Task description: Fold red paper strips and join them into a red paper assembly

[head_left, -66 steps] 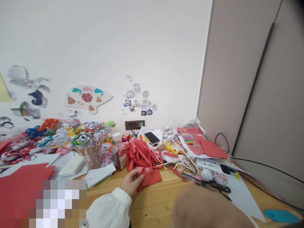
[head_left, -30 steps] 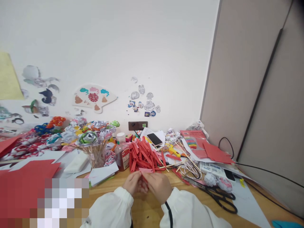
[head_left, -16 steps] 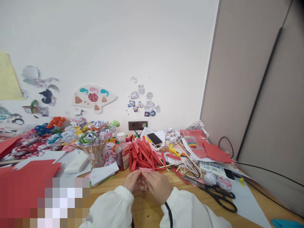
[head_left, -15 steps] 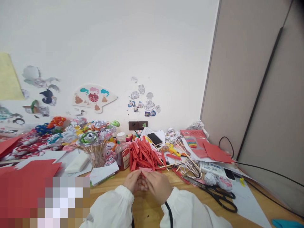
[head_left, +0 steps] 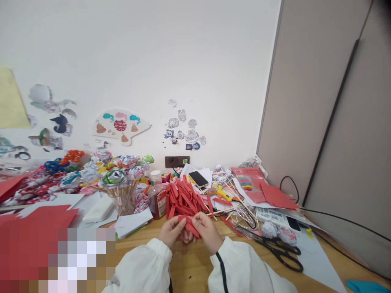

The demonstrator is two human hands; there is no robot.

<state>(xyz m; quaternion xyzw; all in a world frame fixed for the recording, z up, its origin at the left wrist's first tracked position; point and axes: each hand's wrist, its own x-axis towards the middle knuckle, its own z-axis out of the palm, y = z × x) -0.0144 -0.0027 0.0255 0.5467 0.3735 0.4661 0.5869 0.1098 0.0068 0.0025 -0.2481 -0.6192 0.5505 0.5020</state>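
Paper strips (head_left: 182,198) behind hands (head_left: 170,233), bottle (head_left: 157,198) left, scissors (head_left: 273,244) right, phone (head_left: 198,178) apparently on papers (head_left: 208,175).

The wooden table (head_left: 191,262) carries heaped red strips (head_left: 183,198), black-handled scissors (head_left: 270,243), a white sheet (head_left: 320,262) — and an upright bottle (head_left: 158,201).

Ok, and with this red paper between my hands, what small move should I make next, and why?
I'd probably hold the red paper steady in your left hand while your right hand gently presses along it to flatten it. Both hands pinch it, one at each side, and it seems bent, though part of it is hidden.
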